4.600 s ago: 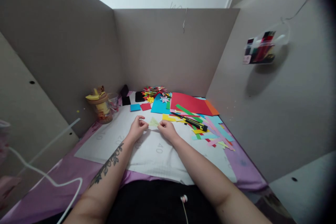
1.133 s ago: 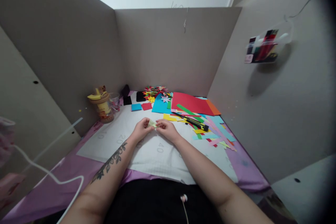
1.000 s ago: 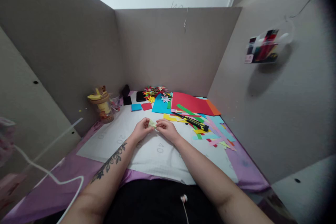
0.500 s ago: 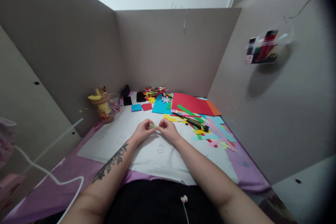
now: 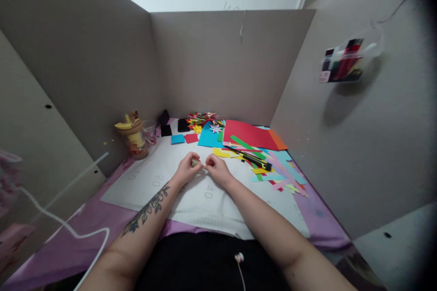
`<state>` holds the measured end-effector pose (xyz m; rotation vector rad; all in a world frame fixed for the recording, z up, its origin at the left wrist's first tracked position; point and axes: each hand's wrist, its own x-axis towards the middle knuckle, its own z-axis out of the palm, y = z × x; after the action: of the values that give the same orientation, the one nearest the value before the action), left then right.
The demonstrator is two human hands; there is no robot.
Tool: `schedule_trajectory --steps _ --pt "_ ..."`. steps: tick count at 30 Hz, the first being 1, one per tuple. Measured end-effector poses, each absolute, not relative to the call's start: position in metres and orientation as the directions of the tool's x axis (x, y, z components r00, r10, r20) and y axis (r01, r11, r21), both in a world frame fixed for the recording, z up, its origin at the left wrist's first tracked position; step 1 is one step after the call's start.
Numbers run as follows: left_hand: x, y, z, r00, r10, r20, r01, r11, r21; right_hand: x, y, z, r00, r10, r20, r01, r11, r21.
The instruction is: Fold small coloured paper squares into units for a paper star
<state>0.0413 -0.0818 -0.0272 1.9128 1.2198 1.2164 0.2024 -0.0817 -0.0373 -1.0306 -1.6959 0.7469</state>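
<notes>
A small pale green piece of paper (image 5: 194,163) is pinched in my left hand (image 5: 187,168), mostly covered by the fingers. My right hand (image 5: 217,170) closes its thumb and fingertips at the paper's right end, close beside the left fingertips. Both hands are just above a white sheet (image 5: 191,209) with printed numbers. To their right lie paper strips (image 5: 287,173) in several colours and a yellow and black utility knife (image 5: 254,160). Folded paper stars (image 5: 205,120) are heaped at the back.
Red card (image 5: 251,135) and blue card (image 5: 207,136) lie behind the hands. A lidded cup (image 5: 133,138) stands at the left, with a black phone (image 5: 183,125) at the back. Grey panels (image 5: 232,63) close in three sides. A clear holder (image 5: 344,63) hangs on the right panel.
Less of the pale green paper shows between my hands, as the left fingers cover more of it. My fingers have shifted slightly; the objects on the table stay where they were.
</notes>
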Motion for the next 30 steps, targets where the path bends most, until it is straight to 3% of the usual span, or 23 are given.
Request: schedule_trajectory --steps 15,20,24,30 --pt "0.0413 -0.0819 -0.0277 0.105 0.921 0.376 0.315 -0.39 0.865 0.2018 -0.0835 -0.0355 -0.108 0.903 0.415 0.409 0.421 -0.81" --pt "0.0404 -0.0827 -0.0276 0.15 0.909 0.39 0.34 -0.418 0.843 0.2003 -0.0842 -0.0387 -0.17 0.863 0.475 0.423 0.499 -0.756" --pt "0.0403 -0.0781 -0.03 0.121 0.918 0.377 0.24 -0.396 0.886 0.1989 -0.0833 -0.0371 -0.12 0.916 0.384 0.291 0.402 -0.868" --pt "0.0419 -0.0751 -0.0325 0.259 0.922 0.289 0.1 -0.323 0.941 0.1966 -0.0764 -0.0396 -0.085 0.969 0.232 -0.049 0.228 -0.972"
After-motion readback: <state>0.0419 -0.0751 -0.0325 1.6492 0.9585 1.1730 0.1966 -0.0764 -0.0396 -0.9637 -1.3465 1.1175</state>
